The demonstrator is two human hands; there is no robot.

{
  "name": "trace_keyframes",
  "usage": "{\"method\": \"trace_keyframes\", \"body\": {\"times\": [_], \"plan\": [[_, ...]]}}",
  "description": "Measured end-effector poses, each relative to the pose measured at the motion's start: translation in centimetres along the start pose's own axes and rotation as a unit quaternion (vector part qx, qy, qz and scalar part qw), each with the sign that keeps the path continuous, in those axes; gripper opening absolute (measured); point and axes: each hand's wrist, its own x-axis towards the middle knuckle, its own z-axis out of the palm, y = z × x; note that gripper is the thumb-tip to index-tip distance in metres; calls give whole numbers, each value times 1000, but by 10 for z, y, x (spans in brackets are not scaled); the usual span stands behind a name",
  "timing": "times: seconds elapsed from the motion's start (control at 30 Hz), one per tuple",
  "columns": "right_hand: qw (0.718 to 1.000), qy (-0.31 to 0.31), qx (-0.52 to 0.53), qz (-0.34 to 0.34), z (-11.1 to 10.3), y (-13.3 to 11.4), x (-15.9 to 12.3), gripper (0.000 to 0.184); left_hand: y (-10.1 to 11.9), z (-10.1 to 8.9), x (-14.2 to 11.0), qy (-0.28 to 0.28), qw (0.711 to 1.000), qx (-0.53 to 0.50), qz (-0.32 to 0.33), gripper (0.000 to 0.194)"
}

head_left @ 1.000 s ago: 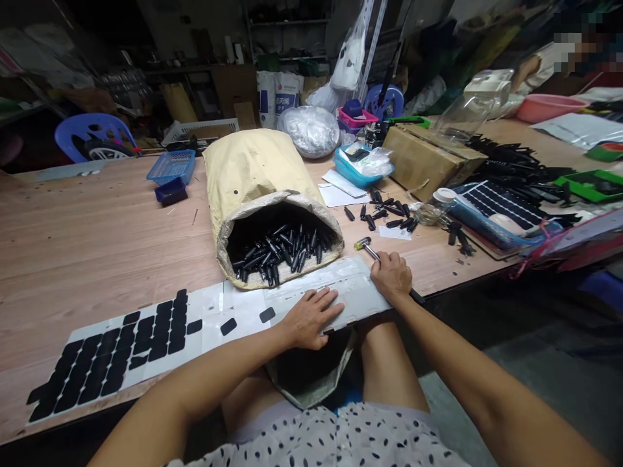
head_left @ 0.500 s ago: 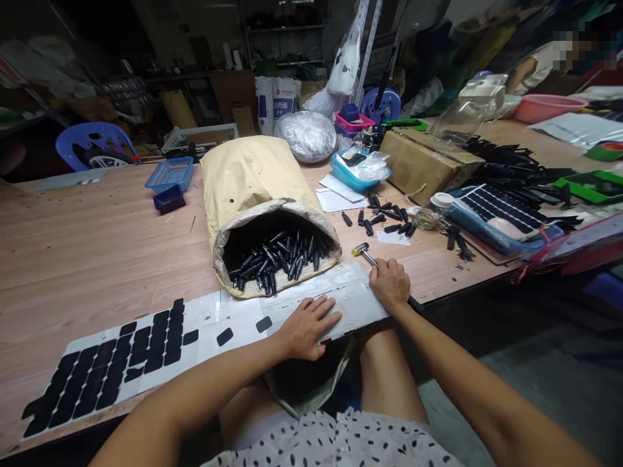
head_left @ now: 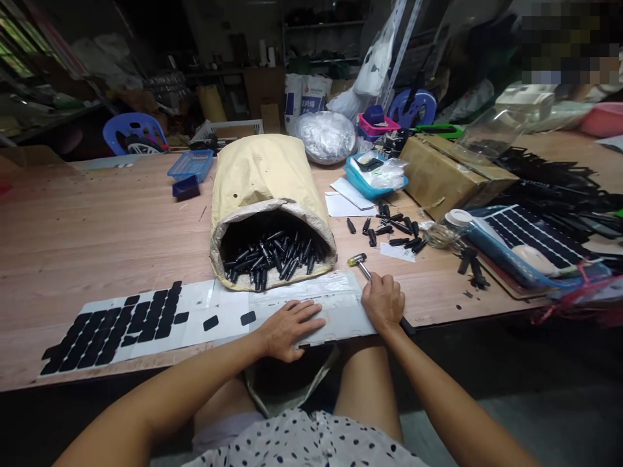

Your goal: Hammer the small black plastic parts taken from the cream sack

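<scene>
My left hand [head_left: 289, 331] lies flat, fingers stretched out, on the white board [head_left: 335, 314] along the table's front edge. At the board's right end my right hand [head_left: 383, 301] is closed around the handle of a small hammer [head_left: 357, 261]. The hammer's yellowish head points away from me, and its black handle end shows below the hand. Just behind the board, a pale yellow sack [head_left: 265, 172] lies on its side, its mouth facing me. Many small black tapered plastic parts [head_left: 272, 256] fill its opening. Black stickers [head_left: 102, 331] cover the white sheet's left end.
More black parts [head_left: 384, 227] lie loose right of the sack. Behind them stand a light blue basket [head_left: 374, 185] and a cardboard box [head_left: 448, 175]. Farther right is a blue tray [head_left: 530, 272]. A blue basket [head_left: 192, 165] and a dark blue scoop [head_left: 185, 188] sit left of the sack.
The head view has turned slightly to the left, so the background slides right. Both hands keep nearly the same places on the board and hammer.
</scene>
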Motion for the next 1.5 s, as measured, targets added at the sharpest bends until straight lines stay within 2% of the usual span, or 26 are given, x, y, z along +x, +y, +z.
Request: {"method": "trace_keyframes", "body": {"times": [0.33,0.83,1.5], "plan": [[1000,-1,17,-18,2,-2,-1,26,-2,2,-4,1,1000,7,-9,83],[998,-62,34,6,-4,-13,18,29,-17,-2,7,11,999,40,3,87],[998,-64,23,14,-5,-14,18,29,-22,1,8,21,999,35,19,88]]}}
